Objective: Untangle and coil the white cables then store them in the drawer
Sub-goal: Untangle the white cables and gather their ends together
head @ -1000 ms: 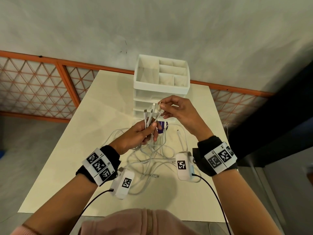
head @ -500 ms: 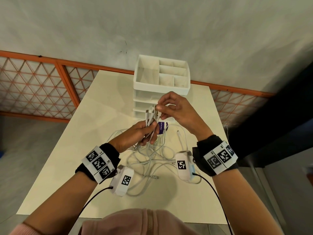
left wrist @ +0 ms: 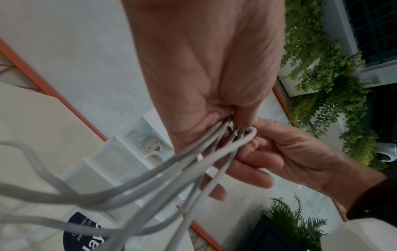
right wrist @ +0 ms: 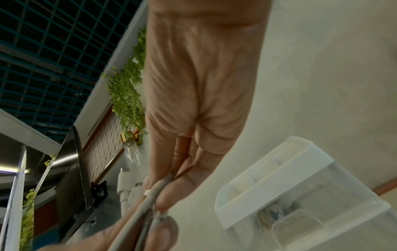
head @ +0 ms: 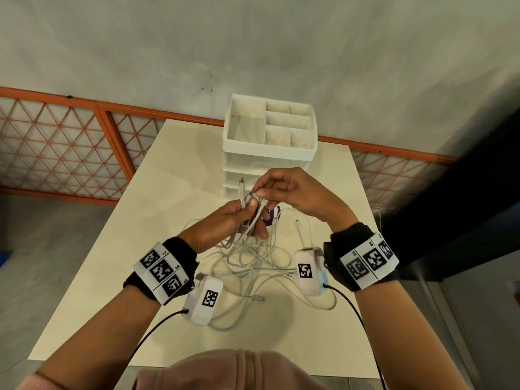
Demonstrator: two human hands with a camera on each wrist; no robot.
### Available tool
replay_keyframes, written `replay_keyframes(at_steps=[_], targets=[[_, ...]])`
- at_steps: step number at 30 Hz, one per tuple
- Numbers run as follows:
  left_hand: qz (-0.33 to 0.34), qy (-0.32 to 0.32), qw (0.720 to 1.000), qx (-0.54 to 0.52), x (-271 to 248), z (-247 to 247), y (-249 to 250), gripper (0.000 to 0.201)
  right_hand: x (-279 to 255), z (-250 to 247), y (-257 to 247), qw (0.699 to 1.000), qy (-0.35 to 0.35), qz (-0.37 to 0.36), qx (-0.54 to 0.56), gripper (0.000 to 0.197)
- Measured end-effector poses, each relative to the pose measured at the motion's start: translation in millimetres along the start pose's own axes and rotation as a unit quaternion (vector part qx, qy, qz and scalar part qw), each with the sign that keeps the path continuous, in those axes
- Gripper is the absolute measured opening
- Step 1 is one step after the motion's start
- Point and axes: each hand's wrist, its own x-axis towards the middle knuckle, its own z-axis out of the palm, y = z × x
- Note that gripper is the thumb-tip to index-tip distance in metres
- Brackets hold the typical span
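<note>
A tangle of white cables (head: 253, 266) lies on the cream table (head: 157, 209), and several strands rise into my hands. My left hand (head: 239, 218) grips a bunch of cable ends, their plugs sticking up above the fist. My right hand (head: 270, 190) pinches one plug end at the top of that bunch. In the left wrist view the white cables (left wrist: 171, 169) run from my left hand (left wrist: 225, 118) towards the camera. In the right wrist view my right hand (right wrist: 165, 183) pinches a cable (right wrist: 146, 200). The white drawer unit (head: 270, 147) stands just behind the hands, drawers closed.
The drawer unit's top is an open divided tray (head: 281, 122). A small purple object (head: 270, 215) lies under the hands. An orange lattice railing (head: 64, 153) runs behind the table, with a grey wall above. A dark panel (head: 464, 192) stands at the right.
My right hand has shifted slightly down and left onto the cable ends held by my left hand. The left hand has kept its grip and barely moved.
</note>
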Motion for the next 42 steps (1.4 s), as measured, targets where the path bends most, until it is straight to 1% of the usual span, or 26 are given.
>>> replay_keyframes(at_steps=[3,5,10,17,21,23,27,30,33,36,39,42], targets=[[-0.009,-0.03,0.999,-0.036,0.7,-0.1,-0.2,0.033,1.2,-2.1,-3.3,1.0,-0.024,0.003,-0.016,0.015],[-0.008,-0.051,0.998,-0.03,1.1,-1.5,1.0,0.029,1.6,-2.8,-3.5,0.999,-0.03,0.006,-0.019,0.014],[-0.025,-0.063,0.998,0.007,1.3,-0.6,2.5,0.031,3.1,-3.0,3.0,0.998,-0.034,0.017,-0.042,0.014],[-0.032,-0.049,0.998,0.015,2.5,-1.0,0.4,0.029,3.4,-8.2,6.9,0.999,0.007,0.01,-0.037,0.008],[-0.033,-0.009,0.999,0.039,2.9,4.6,2.2,0.041,5.7,-14.2,5.6,0.999,0.012,0.017,-0.047,0.008],[-0.027,0.007,0.998,0.061,5.5,8.1,3.3,0.042,7.4,-15.0,4.5,0.998,0.01,0.016,-0.054,0.007],[-0.017,-0.003,0.996,0.088,9.1,6.8,3.3,0.04,10.2,-16.0,2.6,0.999,0.012,0.012,-0.052,0.011],[-0.018,-0.02,0.998,0.055,10.6,4.7,1.2,0.042,12.8,-15.5,2.1,0.999,0.017,0.0,-0.044,0.01],[-0.018,-0.027,0.999,0.01,12.1,5.6,-2.8,0.041,15.4,-9.3,4.5,0.997,0.043,-0.014,-0.063,0.013],[-0.019,-0.008,1.0,-0.011,15.5,6.1,-5.8,0.03,15.9,-4.0,8.1,0.995,0.078,-0.018,-0.052,0.015],[-0.022,0.024,0.999,-0.019,17.8,3.4,-8.2,0.028,14.9,-4.6,8.9,0.993,0.113,-0.027,-0.014,0.023],[-0.004,0.035,0.999,0.018,20.2,1.9,-10.9,0.028,12.7,-3.7,6.1,0.988,0.123,-0.069,-0.06,0.02]])
